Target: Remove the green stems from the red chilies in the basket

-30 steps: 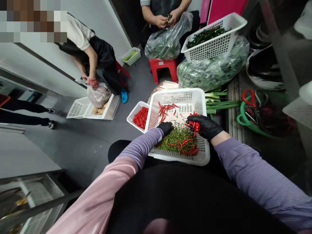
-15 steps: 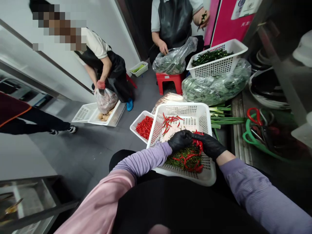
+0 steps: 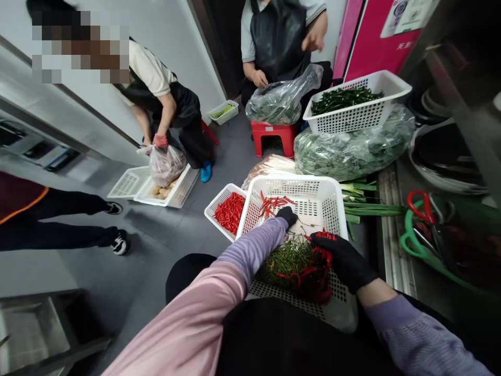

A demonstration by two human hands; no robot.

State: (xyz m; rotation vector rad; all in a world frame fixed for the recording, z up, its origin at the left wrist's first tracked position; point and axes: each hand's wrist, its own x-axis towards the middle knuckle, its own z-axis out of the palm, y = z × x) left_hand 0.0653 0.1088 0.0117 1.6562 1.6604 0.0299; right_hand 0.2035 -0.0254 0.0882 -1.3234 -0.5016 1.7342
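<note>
A white perforated plastic basket sits in front of me. In it lie green chili stems, more red chilies near my side, and a loose group of red chilies at the far left. My black-gloved right hand is closed around a bunch of red chilies over the basket's right side. Reaching into the far half, beside the loose chilies, my gloved left hand looks closed; what its fingers hold, if anything, is hidden.
A smaller basket of red chilies stands left of mine. Beyond are bagged greens, a basket of cut greens and a red stool. Scissors lie at right. Two co-workers sit ahead; another person's legs are at left.
My left hand has moved away from my right, forward into the far part of the basket. My right hand keeps its chilies and sits slightly lower in view. A person at left has stepped.
</note>
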